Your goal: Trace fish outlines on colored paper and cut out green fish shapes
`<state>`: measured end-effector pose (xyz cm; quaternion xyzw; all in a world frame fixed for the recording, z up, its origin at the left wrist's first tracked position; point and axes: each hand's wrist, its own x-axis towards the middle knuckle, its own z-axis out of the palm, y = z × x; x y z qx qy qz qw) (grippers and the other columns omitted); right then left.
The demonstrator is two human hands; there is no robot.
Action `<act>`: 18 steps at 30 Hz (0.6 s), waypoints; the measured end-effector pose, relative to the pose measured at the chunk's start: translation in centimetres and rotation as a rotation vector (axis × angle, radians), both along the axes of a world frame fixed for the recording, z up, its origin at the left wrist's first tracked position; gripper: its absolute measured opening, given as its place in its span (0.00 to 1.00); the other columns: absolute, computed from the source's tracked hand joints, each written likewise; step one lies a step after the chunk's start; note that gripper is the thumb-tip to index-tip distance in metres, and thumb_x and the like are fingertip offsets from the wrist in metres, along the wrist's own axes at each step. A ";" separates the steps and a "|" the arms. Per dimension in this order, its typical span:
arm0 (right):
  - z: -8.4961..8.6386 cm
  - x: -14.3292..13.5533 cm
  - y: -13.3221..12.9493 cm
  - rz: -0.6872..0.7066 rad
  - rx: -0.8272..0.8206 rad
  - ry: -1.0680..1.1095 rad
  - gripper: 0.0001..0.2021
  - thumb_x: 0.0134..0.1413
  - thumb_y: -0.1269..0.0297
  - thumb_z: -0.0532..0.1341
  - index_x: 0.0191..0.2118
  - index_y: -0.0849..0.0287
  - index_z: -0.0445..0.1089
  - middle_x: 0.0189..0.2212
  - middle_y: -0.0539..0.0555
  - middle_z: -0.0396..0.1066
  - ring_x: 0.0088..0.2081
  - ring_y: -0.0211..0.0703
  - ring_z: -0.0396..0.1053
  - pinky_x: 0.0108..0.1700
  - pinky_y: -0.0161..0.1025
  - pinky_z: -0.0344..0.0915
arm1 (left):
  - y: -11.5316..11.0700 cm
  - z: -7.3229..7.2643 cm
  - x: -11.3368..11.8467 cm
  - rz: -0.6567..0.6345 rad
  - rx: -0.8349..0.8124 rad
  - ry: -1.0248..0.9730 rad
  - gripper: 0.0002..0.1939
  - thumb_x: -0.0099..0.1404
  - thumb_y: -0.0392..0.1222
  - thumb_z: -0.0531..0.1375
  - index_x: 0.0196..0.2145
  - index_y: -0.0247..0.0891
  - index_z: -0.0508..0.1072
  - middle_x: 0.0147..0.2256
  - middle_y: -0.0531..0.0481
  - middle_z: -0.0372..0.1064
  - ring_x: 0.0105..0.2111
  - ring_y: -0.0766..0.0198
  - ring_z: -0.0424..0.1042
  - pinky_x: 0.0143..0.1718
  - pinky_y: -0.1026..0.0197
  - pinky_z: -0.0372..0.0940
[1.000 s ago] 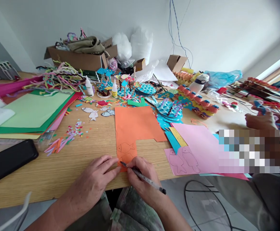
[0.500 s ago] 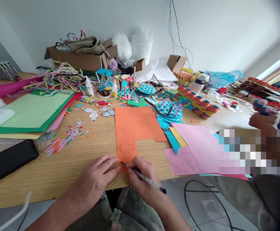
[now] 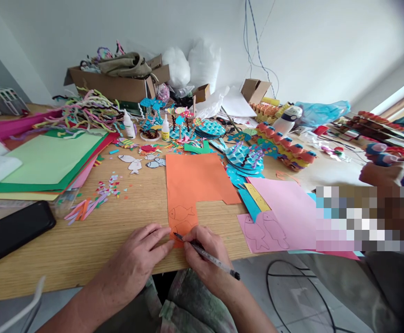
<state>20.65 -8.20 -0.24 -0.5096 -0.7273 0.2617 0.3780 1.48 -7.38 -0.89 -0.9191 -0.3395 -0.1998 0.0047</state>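
An orange sheet of paper, with a corner cut away, lies in front of me on the wooden table. Two fish outlines are drawn on its near strip; the upper fish drawing shows whole, and the lower one is partly covered by my fingers. My right hand is closed round a gel pen, its tip down on the paper by the lower fish's head. Fingers stretched out flat, my left hand rests on the table and touches the strip's left edge.
A pink sheet with two fish outlines lies to the right, beside blue paper crafts. Coloured paper, a black phone and scraps lie left. Two glue bottles stand behind. Another person's hand holds a craft piece at far right.
Almost nothing differs. Both hands, the pen and the orange paper hold the same places.
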 end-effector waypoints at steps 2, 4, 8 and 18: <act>0.0 0.0 0.0 -0.002 -0.002 0.002 0.06 0.47 0.75 0.54 0.27 0.57 0.62 0.21 0.46 0.64 0.26 0.36 0.62 0.29 0.33 0.56 | 0.0 0.0 0.0 0.000 0.002 0.000 0.21 0.60 0.25 0.47 0.45 0.38 0.70 0.48 0.45 0.67 0.48 0.56 0.62 0.46 0.51 0.66; 0.0 0.0 0.0 -0.008 0.001 0.003 0.06 0.47 0.75 0.54 0.26 0.57 0.62 0.21 0.47 0.64 0.25 0.36 0.62 0.29 0.33 0.55 | 0.0 0.0 0.0 0.002 0.002 0.000 0.21 0.60 0.25 0.46 0.45 0.38 0.70 0.47 0.46 0.67 0.48 0.56 0.62 0.46 0.52 0.66; 0.0 0.0 0.0 0.007 0.004 0.012 0.06 0.46 0.75 0.53 0.26 0.57 0.62 0.21 0.47 0.64 0.25 0.36 0.62 0.28 0.33 0.55 | 0.0 -0.1 0.0 0.007 -0.009 0.005 0.22 0.60 0.24 0.47 0.46 0.39 0.69 0.48 0.46 0.66 0.49 0.57 0.62 0.47 0.52 0.65; 0.0 0.1 0.0 -0.012 -0.044 0.057 0.05 0.47 0.74 0.53 0.26 0.57 0.62 0.20 0.47 0.63 0.24 0.35 0.61 0.27 0.33 0.54 | -0.1 -0.1 -0.2 0.004 -0.015 0.024 0.22 0.59 0.24 0.47 0.47 0.38 0.69 0.49 0.47 0.65 0.50 0.56 0.61 0.48 0.52 0.64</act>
